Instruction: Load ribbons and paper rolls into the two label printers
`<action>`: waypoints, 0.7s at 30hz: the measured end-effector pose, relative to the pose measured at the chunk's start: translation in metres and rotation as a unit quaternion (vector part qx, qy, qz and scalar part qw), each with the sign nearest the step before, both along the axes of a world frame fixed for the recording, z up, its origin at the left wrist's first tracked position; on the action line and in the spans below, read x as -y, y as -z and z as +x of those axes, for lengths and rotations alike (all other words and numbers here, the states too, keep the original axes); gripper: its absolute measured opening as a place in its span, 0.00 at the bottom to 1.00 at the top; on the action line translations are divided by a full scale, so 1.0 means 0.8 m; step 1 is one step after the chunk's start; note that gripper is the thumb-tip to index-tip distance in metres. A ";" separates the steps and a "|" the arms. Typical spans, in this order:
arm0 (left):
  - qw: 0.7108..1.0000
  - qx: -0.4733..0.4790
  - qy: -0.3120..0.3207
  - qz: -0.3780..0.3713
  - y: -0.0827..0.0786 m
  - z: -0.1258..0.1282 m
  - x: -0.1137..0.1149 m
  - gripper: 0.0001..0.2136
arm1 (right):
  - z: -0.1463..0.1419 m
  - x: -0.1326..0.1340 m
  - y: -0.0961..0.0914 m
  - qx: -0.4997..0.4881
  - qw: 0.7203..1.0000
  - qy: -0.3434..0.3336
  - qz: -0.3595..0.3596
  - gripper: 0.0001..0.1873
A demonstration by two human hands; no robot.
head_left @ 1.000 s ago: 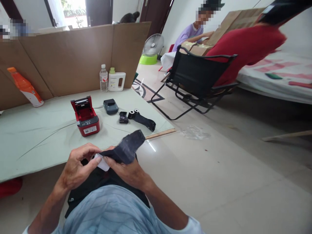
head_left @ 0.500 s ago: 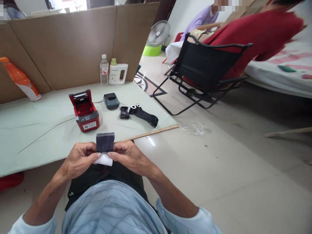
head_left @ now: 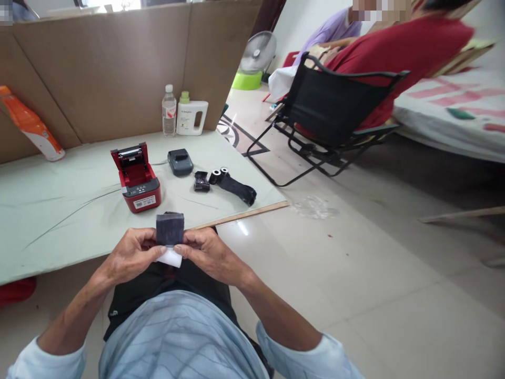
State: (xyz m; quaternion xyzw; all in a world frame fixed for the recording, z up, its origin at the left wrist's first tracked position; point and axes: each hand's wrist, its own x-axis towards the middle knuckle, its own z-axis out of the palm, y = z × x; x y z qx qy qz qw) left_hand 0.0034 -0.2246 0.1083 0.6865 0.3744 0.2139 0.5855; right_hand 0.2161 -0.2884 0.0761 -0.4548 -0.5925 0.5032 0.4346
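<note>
My left hand [head_left: 134,256] and my right hand [head_left: 211,256] pinch a small paper roll from both sides, just above my lap. A dark, dull sheet [head_left: 170,229] like a wrapper stands up between my fingers, and white paper [head_left: 171,257] shows below it under both thumbs. My fingertips behind it are hidden. In front of my hands on the table is a red and black label printer [head_left: 138,181] with its lid up. A dark portable printer [head_left: 180,162] lies behind it to the right, near a small black-wrapped roll [head_left: 201,181].
Small rolls in a long black wrapper [head_left: 236,188] lie near the table's [head_left: 71,210] right edge. A water bottle [head_left: 169,111], a white jug [head_left: 191,117] and an orange bottle [head_left: 31,125] stand by the cardboard wall [head_left: 118,73]. Someone in red sits in a black folding chair [head_left: 335,100].
The dark sheet's top edge has bent over slightly, and a fold shows behind it. Both hands keep their grip in nearly the same place. The person in red has shifted left.
</note>
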 end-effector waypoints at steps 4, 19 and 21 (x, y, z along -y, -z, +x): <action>1.000 0.016 0.012 0.006 0.000 0.004 0.001 0.10 | 0.000 -0.001 0.000 -0.021 1.000 -0.007 -0.010 0.16; 0.998 0.049 -0.012 -0.038 0.001 0.004 -0.002 0.11 | -0.009 -0.003 -0.002 -0.105 0.994 0.013 -0.042 0.17; 0.993 0.103 -0.028 -0.047 0.002 0.004 0.000 0.14 | -0.013 -0.005 -0.001 -0.136 0.988 0.052 -0.052 0.18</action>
